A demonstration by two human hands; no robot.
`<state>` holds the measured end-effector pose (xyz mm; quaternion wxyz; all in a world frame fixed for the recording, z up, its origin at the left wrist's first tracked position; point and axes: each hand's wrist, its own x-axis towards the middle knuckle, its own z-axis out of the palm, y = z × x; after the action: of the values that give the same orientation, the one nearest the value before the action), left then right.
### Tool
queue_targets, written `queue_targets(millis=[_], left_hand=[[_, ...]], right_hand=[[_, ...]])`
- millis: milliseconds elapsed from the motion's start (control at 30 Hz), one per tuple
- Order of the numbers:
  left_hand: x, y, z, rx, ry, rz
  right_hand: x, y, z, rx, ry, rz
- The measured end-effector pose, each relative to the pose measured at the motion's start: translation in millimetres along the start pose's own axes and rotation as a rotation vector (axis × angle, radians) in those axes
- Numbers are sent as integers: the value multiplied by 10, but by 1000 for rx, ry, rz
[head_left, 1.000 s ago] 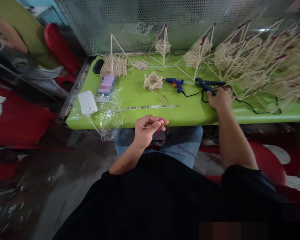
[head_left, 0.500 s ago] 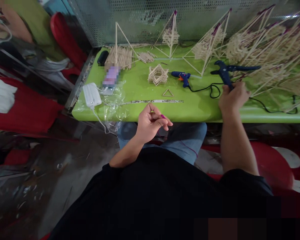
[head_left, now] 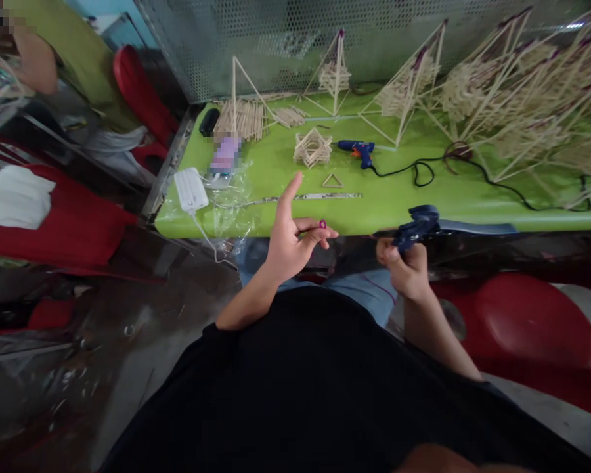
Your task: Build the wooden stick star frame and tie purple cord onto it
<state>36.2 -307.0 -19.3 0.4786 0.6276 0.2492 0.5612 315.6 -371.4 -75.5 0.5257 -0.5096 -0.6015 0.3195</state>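
Over the front edge of the green table, the thumb of my left hand [head_left: 289, 246] presses a small purple cord loop [head_left: 322, 224] against the fingers. Its index finger points up and away from the pinch. A stretch of purple cord lies across my jeans below. My right hand [head_left: 408, 268] grips one handle of a dark blue tool like a pipe cutter [head_left: 421, 220], held at the table edge; its other handle, blurred, sticks out to the right. Near my left hand lie a small stick triangle [head_left: 333, 180] and a star-shaped stack of sticks [head_left: 313, 148].
A blue glue gun [head_left: 358, 151] with a black cable lies mid-table [head_left: 285, 217]. Stick pyramids [head_left: 502, 98] crowd the right. Loose sticks [head_left: 246, 119], a phone [head_left: 226, 156] and a white power bank [head_left: 191, 188] lie left. Another person [head_left: 73, 59] sits beyond a red chair.
My right hand has lifted the blue tool off the table and brought it left and nearer to me. The left index finger has straightened, and the purple loop shows more clearly.
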Motion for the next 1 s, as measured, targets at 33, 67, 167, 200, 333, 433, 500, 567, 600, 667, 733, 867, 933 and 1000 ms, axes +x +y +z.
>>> queue_targets(millis=[33,67,167,200,333,433,500,567,600,667,733,867,933,1000], left_hand=[[-8,-22,-8,33,4,13],[-15,-42,-17,69,4,34],[-39,-66,-39,195,-16,175],[-50,-54,-42,249,-22,225],[-108,78,-39,422,2,292],[-144,189,-32,439,-16,232],[-158,243,-27,436,-29,182],[-164,280,-22,442,-28,155],[-165,292,-21,452,-30,158],[-161,306,-21,490,-57,184],[-148,305,-28,539,-97,261],[-97,266,-51,660,-115,502],[-69,237,-60,702,-113,587],[-52,209,-66,715,-118,627]], right_hand=[[-84,-90,57,28,-35,3],[-144,-179,105,49,-64,5],[-227,-400,222,99,-85,55],[-240,-453,256,115,-82,78],[-312,-552,379,188,-122,82],[-378,-567,455,263,-148,69],[-403,-578,489,274,-157,61],[-406,-595,504,256,-156,52],[-402,-604,506,250,-158,55],[-390,-624,501,243,-160,72],[-377,-648,492,239,-163,92],[-362,-710,501,245,-155,158],[-360,-738,524,279,-151,183],[-360,-758,559,331,-147,186]])
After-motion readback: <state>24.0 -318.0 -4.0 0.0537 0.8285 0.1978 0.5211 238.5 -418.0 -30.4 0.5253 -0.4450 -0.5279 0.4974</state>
